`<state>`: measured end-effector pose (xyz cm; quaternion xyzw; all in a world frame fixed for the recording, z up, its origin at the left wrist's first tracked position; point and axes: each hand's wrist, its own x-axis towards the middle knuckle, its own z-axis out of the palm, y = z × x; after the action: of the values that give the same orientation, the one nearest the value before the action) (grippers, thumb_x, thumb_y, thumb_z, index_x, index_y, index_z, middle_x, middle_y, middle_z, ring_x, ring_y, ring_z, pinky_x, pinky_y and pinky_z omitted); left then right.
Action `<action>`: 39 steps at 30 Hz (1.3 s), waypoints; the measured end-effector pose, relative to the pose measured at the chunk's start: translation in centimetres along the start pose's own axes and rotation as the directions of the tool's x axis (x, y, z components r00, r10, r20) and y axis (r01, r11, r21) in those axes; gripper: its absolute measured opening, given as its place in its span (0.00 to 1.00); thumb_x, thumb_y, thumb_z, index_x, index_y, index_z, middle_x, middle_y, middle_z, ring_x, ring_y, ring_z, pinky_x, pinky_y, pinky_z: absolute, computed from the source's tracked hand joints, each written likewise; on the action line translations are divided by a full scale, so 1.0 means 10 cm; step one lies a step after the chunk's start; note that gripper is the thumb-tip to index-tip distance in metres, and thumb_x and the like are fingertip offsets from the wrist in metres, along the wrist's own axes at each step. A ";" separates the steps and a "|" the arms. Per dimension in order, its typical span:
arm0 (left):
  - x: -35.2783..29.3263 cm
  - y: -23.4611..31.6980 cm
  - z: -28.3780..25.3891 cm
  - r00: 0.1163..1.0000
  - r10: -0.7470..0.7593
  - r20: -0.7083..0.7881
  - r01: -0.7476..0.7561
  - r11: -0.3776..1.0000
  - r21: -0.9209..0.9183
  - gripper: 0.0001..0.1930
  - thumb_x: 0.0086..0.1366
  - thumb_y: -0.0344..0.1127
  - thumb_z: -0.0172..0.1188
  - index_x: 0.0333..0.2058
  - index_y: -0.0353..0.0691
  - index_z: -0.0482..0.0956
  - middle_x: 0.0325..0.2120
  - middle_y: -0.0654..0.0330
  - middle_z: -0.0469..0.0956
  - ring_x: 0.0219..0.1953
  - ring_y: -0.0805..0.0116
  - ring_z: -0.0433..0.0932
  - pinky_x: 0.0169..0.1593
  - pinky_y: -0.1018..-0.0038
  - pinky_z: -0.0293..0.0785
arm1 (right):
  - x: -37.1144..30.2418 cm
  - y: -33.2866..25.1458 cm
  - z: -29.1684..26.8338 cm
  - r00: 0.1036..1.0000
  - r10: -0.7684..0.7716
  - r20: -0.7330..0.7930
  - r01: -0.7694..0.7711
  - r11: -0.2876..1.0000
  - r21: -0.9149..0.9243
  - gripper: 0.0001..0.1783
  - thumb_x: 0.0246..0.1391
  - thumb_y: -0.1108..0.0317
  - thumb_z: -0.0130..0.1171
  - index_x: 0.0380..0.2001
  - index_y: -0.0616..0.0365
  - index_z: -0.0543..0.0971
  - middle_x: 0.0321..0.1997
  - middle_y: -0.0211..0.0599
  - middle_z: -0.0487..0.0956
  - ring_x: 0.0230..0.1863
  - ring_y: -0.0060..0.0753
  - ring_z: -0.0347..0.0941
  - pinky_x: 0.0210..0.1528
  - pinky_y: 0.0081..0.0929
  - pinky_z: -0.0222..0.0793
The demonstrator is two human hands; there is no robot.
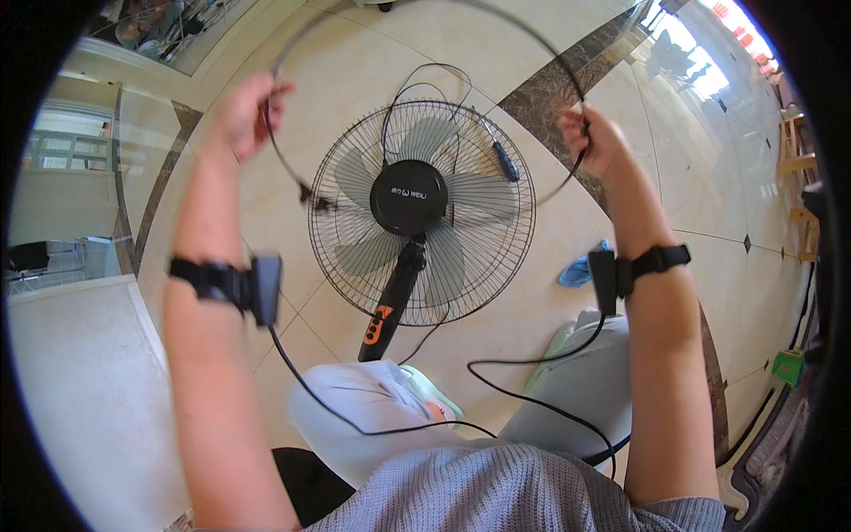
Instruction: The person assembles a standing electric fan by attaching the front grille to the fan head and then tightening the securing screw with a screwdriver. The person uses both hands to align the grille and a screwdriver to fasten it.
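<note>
Raised on either side of a fan, my left hand and my right hand are both closed around a thin, dark fan guard ring. The hoop arcs away from me beyond the top edge of the picture. A small black clasp hangs from its loose end, over the fan's left side. Below the ring lies the fan, with a wire grille, grey blades, a black hub and an orange button panel on its neck. A dark blue screwdriver shows within the grille's outline; I cannot tell whether it rests on top.
A black cord loops on the tiled floor past the fan. Right of the fan is a crumpled blue cloth. A white surface stands at the lower left. Far right are a wooden chair and a green box.
</note>
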<state>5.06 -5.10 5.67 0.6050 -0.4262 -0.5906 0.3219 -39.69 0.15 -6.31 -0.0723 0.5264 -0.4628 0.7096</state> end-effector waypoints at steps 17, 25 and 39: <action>-0.60 -1.99 -0.16 0.941 -0.147 -0.306 0.160 0.987 0.018 0.17 0.63 0.33 0.45 0.51 0.45 0.67 0.28 0.66 0.70 0.27 0.79 0.70 0.25 0.82 0.69 | -0.41 0.62 0.06 0.956 0.281 -0.082 -0.238 0.585 -0.775 0.11 0.53 0.61 0.46 0.33 0.56 0.70 0.26 0.36 0.77 0.27 0.28 0.75 0.27 0.26 0.71; -0.59 -2.12 -0.28 0.935 -0.126 -0.331 0.170 0.980 0.108 0.18 0.60 0.30 0.46 0.51 0.43 0.68 0.25 0.67 0.70 0.28 0.78 0.71 0.27 0.82 0.71 | -0.31 0.83 0.08 0.946 0.187 -0.264 -0.297 0.176 -0.938 0.15 0.51 0.64 0.44 0.35 0.64 0.71 0.28 0.41 0.76 0.26 0.32 0.76 0.25 0.34 0.74; -0.53 -2.43 -0.30 0.906 -0.128 -0.405 0.177 0.980 0.088 0.17 0.59 0.28 0.46 0.49 0.39 0.69 0.24 0.70 0.70 0.23 0.84 0.65 0.21 0.85 0.59 | -0.20 1.02 -0.10 0.959 0.228 -0.167 -0.241 0.350 -0.905 0.15 0.49 0.65 0.46 0.41 0.57 0.70 0.39 0.36 0.72 0.32 0.30 0.73 0.31 0.31 0.73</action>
<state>11.66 9.78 -13.38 0.7621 -0.3388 -0.4517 0.3167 -34.64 7.73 -11.46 -0.3731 0.7023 0.0113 0.6062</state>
